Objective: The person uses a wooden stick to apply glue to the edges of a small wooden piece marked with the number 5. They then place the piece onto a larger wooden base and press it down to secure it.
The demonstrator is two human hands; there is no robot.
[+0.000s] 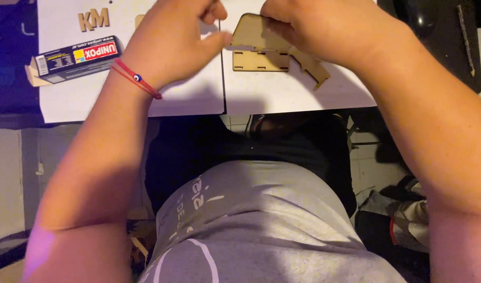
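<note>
My right hand [313,29] grips a flat, laser-cut wooden piece [253,34] with a rounded corner, held just above the white sheet [282,94] on the desk. My left hand [172,44], with a red cord bracelet at the wrist, pinches at the left edge of that same piece with thumb and fingertips. Under the held piece lies a slotted rectangular wooden panel [260,61], and a notched wooden strip [312,68] sticks out to the right beneath my right hand.
A dark glue box [75,57] lies at the left on a second white sheet [67,102], with two small wooden letters [94,20] above it. The desk edge runs across the middle; below it are my grey shirt and lap.
</note>
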